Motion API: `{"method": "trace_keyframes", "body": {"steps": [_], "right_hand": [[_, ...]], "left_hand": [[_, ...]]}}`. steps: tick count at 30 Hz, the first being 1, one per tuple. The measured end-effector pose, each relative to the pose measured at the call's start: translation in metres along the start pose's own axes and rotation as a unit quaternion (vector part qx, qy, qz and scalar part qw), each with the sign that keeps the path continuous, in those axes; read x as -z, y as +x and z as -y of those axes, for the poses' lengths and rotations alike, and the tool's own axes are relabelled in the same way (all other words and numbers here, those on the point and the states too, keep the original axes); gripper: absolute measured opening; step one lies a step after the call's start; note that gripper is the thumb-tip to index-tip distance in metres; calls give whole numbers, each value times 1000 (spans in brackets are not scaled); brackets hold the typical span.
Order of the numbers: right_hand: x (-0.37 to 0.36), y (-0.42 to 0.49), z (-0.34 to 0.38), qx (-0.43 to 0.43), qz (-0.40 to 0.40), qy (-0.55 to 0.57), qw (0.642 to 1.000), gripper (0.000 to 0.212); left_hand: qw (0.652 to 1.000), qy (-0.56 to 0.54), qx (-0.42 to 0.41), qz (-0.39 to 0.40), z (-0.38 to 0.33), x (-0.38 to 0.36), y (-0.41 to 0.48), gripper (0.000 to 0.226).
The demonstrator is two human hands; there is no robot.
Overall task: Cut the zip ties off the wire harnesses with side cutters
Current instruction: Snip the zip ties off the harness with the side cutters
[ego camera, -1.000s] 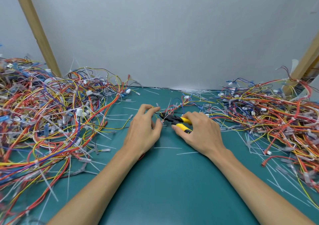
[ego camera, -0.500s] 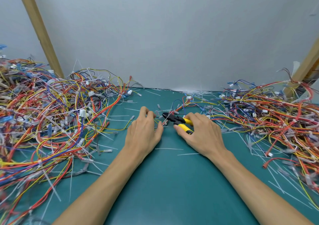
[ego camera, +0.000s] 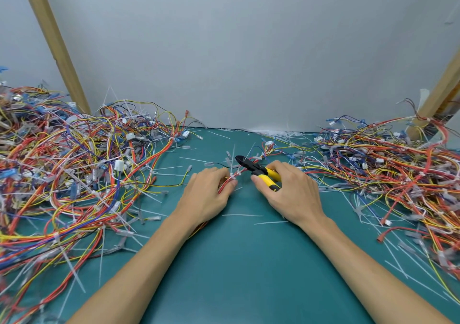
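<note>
Gripping side cutters (ego camera: pixel 252 166) w/ R hand (ego camera: pixel 292 194) curled on handles, axis diagonal, nose up-left; L hand (ego camera: pixel 206 196) pinches red harness (ego camera: pixel 224 183).

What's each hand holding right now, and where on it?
Right hand grips the cutters by their yellow handles. Left hand pinches a red harness in its fingertips, near the cutters' head.
</note>
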State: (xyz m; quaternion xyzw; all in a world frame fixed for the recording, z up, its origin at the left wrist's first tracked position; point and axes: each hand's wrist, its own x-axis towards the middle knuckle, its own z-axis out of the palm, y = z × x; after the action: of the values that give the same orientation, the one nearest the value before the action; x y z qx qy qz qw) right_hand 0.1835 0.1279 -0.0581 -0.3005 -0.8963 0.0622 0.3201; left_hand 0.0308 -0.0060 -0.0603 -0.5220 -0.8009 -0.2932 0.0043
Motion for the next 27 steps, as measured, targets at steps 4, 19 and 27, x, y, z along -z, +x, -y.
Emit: {"method": "trace_keyframes", "body": {"steps": [4, 19, 27], "right_hand": [[0, 0, 0, -5, 1, 1, 1000, 43], [-2, 0, -3, 12, 59, -23, 998, 52], [-2, 0, 0, 38, 56, -12, 998, 53]], "left_hand": [[993, -112, 16, 12, 3, 4, 0, 39], [991, -111, 14, -72, 1, 5, -2, 32], [993, -82, -17, -77, 1, 4, -2, 36]]}}
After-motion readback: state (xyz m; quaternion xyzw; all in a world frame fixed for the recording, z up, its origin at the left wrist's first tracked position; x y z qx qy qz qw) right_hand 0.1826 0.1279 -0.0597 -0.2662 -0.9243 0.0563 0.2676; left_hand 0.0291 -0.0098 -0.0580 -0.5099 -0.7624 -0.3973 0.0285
